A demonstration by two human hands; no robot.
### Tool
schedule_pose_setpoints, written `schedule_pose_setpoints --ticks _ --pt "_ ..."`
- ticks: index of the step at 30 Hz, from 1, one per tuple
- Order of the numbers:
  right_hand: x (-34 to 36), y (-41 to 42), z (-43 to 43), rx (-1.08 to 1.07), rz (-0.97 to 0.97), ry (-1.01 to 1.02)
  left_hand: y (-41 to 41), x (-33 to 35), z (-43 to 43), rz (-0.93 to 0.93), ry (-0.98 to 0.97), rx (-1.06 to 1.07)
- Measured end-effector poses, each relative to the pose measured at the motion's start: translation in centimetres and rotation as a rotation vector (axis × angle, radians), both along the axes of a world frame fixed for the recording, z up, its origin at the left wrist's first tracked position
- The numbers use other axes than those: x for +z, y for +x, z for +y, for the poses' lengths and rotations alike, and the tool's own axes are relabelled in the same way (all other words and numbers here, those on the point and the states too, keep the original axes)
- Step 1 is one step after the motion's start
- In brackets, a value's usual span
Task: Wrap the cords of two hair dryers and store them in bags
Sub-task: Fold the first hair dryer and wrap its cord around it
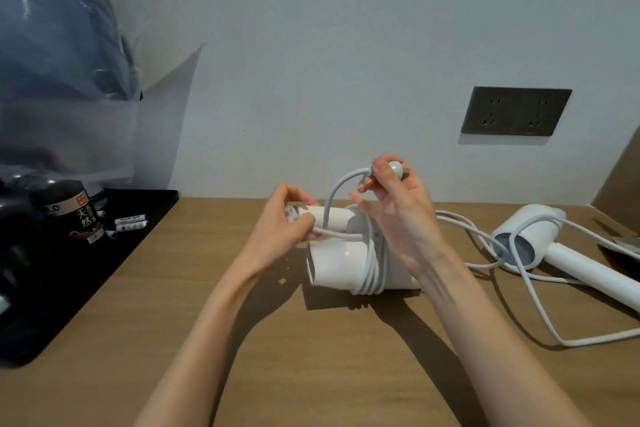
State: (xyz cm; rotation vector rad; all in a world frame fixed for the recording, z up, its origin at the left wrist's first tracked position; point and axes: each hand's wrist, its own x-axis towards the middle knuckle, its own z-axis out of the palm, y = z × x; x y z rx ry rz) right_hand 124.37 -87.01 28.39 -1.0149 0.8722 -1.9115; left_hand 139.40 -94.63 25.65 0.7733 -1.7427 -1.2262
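Looking down from the head camera, I see my left hand (289,218) closed around the folded handle end of the nearer hair dryer (341,262), fingers (306,218) curled together and pinching the cord (372,262) against it. That dryer lies on its side on the wooden surface (311,374), roughly centre frame, with several turns of white cord already looped snugly around its barrel. My right hand (398,215) is raised just above and behind the dryer, its fingers clamped on the round plug (396,169) at the cord's end; a short arc of cord curves from the plug down to the handle.

To my right, the second hair dryer (540,236) rests on the same surface, well apart from the first, its handle pointing toward the right edge. Its own cable (540,319) trails loose in wide loops across the wood, unwrapped.

On my left sits a black tray (104,270) carrying a dark bottle (74,215) with printed characters and a few small white sachets (131,222). Behind it a clear plastic bag (69,80) leans against the wall. A dark double socket (516,111) is set in the wall above the second dryer.
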Motion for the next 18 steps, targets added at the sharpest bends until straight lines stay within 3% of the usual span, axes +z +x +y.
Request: schedule_pose_setpoints --ticks 8,18 --pt "-0.8 0.2 -0.3 0.055 0.039 0.068 0.2 -0.6 -0.8 -0.331 0.114 -0.083" --pt "0.1 -1.2 0.4 0.141 -0.146 0.026 0.7 -1.5 -1.7 -0.275 -0.024 -0.13"
